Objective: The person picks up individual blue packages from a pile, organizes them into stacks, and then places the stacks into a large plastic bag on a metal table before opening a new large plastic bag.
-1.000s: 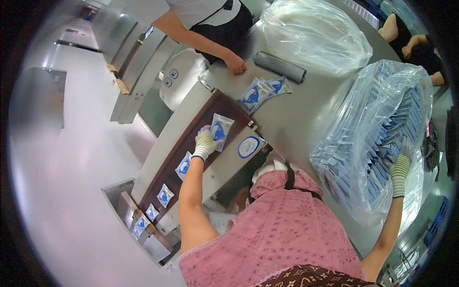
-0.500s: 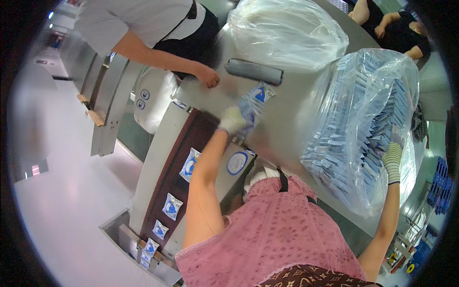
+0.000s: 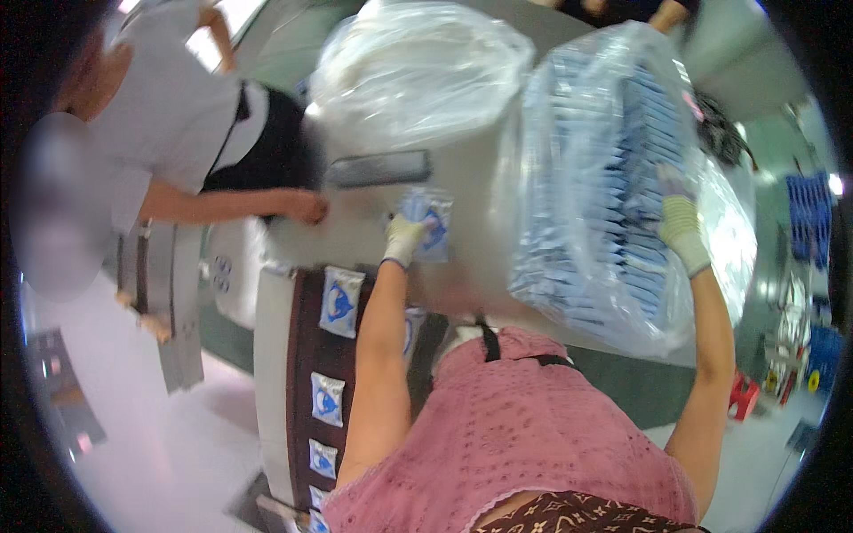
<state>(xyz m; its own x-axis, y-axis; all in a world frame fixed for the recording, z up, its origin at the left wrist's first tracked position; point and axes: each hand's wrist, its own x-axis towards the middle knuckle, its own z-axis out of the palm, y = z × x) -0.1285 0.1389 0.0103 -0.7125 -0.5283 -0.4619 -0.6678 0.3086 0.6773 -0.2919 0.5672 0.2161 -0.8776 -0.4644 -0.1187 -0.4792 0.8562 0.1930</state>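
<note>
Left hand, striped glove, head view: centre of frame, fingers over a blue-and-white packet on the grey table; clamped or merely resting, cannot tell. Right hand: right of frame, at the packet rows inside a clear bag; finger closure unclear. Dark belt: lower left, bearing further packets. Step, as judged: handling packets at the table. Next move calls for a secure grip on slick film. Against the earlier frame: left hand farther from the belt; right hand remains at the bag.
</note>
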